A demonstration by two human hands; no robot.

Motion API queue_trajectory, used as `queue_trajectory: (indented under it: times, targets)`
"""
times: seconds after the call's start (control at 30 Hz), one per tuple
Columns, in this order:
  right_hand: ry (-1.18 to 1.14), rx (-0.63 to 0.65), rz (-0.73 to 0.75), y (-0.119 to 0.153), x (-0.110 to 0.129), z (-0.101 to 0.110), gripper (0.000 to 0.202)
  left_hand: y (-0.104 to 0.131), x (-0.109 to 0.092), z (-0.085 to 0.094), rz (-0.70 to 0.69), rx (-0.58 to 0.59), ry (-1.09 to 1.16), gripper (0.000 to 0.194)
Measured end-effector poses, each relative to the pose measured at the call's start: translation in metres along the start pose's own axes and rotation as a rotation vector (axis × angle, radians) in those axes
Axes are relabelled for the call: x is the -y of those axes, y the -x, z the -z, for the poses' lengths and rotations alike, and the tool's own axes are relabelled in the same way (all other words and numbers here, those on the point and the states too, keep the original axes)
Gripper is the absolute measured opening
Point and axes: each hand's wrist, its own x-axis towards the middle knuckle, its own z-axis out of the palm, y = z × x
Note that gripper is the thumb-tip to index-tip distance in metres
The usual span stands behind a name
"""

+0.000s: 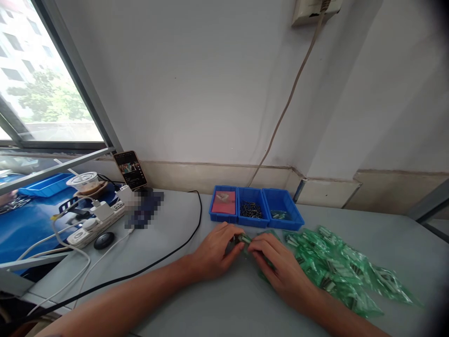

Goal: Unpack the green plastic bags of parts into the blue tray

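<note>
My left hand [219, 249] and my right hand [275, 262] meet above the table, just in front of the blue bins. Both have their fingers closed in a pinch. Between the fingertips is a small pale green, metallic-looking piece [245, 238]; its exact kind is too small to tell. Something dark sits by my left fingertips, partly hidden. Green plastic shows behind and below my right hand. To its right lies a pile of green plastic bags [326, 262] with metal parts inside.
Three blue bins stand in a row: a left bin [212, 213] with a red card, a middle bin [253, 222] of small dark metal pieces, and a right bin [291, 210] with several small parts. A black cable [168, 255], power strip [79, 238] and propped phone [130, 169] are left.
</note>
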Motion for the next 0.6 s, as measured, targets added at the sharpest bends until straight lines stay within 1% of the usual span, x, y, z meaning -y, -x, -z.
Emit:
queue_trajectory:
  times: [0.1,0.27,0.43,0.5,0.6]
  targets:
    - [-0.007,-0.021,-0.041,-0.0002,0.0008,-0.0002,0.022,0.0016,0.0013,-0.0011,0.016,0.004,0.019,0.019]
    - [-0.001,-0.051,-0.107,0.0001,0.0043,0.0026,0.020,0.0054,0.0047,-0.0039,0.043,-0.007,0.028,0.040]
    - [-0.002,-0.072,-0.128,-0.0009,0.0044,0.0038,0.019,0.0064,0.0061,-0.0044,0.006,-0.019,0.029,0.055]
    - [-0.007,-0.075,-0.128,-0.0013,0.0036,0.0035,0.019,0.0062,0.0065,-0.0043,-0.010,-0.009,0.015,0.056]
    - [-0.011,-0.070,-0.136,-0.0014,0.0030,0.0031,0.019,0.0059,0.0076,-0.0046,-0.020,0.013,0.006,0.054]
